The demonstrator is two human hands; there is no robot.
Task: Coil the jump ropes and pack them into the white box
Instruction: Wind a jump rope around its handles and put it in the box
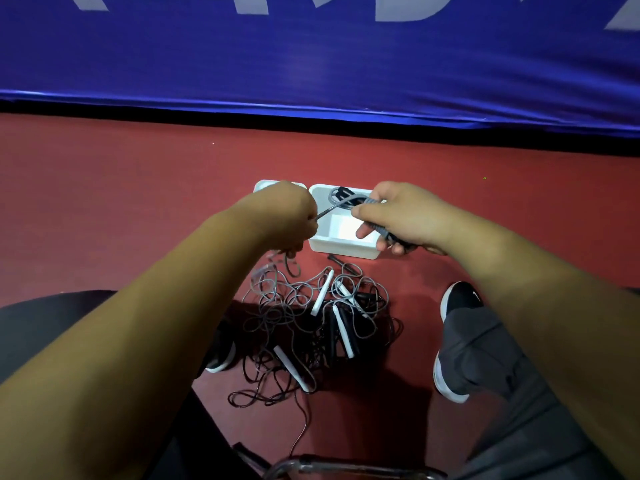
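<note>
Centre of frame, both hands worked one grey jump rope (346, 201) right over the white box (343, 249), prob. so the finished coil could drop straight in w/o being carried.

R hand (398, 216), just right of centre, was curled round the gathered loops plus what looked like a dark handle. Fingers wrapped underneath and thumb on top, acting as the anchor that kept the turns from springing apart.

L hand (287, 216), just left of centre, was closed in a pinch on the free run of cord. The cord ran taut between the two hands, and that tension likely kept each wrap tight. More cord hung below the L fist toward the floor, so the coil looked only partly done.

The box showed a bare white bottom; can't tell if anything was packed under the hands.

Lower centre, a tangled pile (311, 323) of grey and black ropes w/ white and black handles lay on the red floor (138, 202), close to the feet for easy reach. Most of the job looked undone.

A second white tray (263, 185) sat touching or just beside the box's left side, mostly hidden by the L hand. A black shoe (459, 299) was right of the pile, and a blue banner (311, 64) ran across the top.
</note>
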